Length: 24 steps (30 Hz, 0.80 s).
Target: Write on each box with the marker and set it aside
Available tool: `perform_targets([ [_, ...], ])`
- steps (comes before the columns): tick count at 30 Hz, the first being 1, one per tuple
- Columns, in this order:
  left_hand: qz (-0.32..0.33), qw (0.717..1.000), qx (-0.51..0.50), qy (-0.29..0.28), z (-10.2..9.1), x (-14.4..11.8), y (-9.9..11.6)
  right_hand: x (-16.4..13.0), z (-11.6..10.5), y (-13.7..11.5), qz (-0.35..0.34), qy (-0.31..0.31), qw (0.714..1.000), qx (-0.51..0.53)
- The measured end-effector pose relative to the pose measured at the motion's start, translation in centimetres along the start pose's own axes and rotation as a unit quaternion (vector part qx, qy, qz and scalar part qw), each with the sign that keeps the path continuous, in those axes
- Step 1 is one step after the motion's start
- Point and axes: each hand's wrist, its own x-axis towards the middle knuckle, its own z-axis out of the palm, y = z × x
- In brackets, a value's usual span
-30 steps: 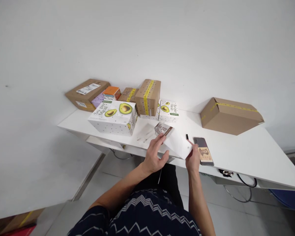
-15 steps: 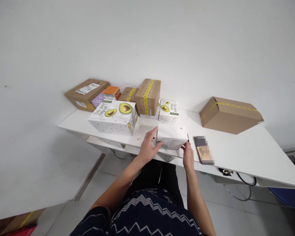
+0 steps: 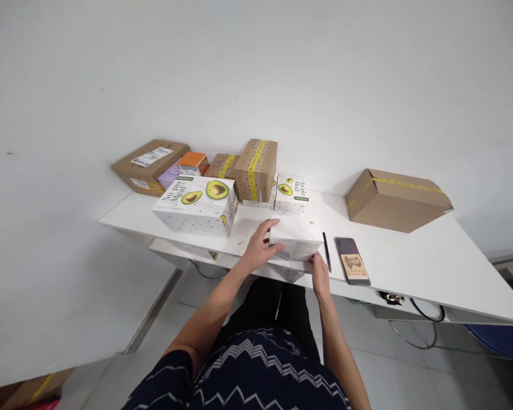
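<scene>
A white wrapped box [image 3: 297, 230] rests near the front edge of the white table [image 3: 419, 262], straight in front of me. My left hand [image 3: 259, 249] holds its left end, thumb on the front face and fingers at the upper left edge. At the lower right front corner, the fingers of my right hand [image 3: 320, 272] are closed together on the box's wrapping; their tips are partly hidden. A thin black pen-like stick [image 3: 326, 251] lies just right of that hand. Beyond it is a phone [image 3: 352, 261], lying flat.
A large avocado-print box [image 3: 196, 205] stands to the left. Behind are a taped brown carton [image 3: 256, 171], a smaller avocado-print box [image 3: 291, 193], an orange box [image 3: 192, 163] and a labelled carton [image 3: 151, 165]. Another brown carton [image 3: 399, 199] sits at the right.
My right hand has slid slightly down and left along the box's front corner, uncovering more of the black stick. The left hand keeps its hold, its thumb shifted a little.
</scene>
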Motion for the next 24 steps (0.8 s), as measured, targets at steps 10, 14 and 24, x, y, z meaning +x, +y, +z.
perform_targets([
  [10, -0.253, 0.882, -0.361, 0.166, -1.1, -0.2, -1.0, 0.5, -0.5, -1.9, -0.080, 0.127, 0.983, 0.103],
  [14, -0.277, 0.859, -0.394, 0.174, -1.1, -0.6, -1.5, 0.2, 0.1, -1.6, -0.058, 0.107, 0.985, 0.125],
  [24, -0.286, 0.861, -0.377, 0.185, -1.0, -0.5, -1.3, 1.0, -2.0, -1.5, -0.076, 0.133, 0.977, -0.151],
])
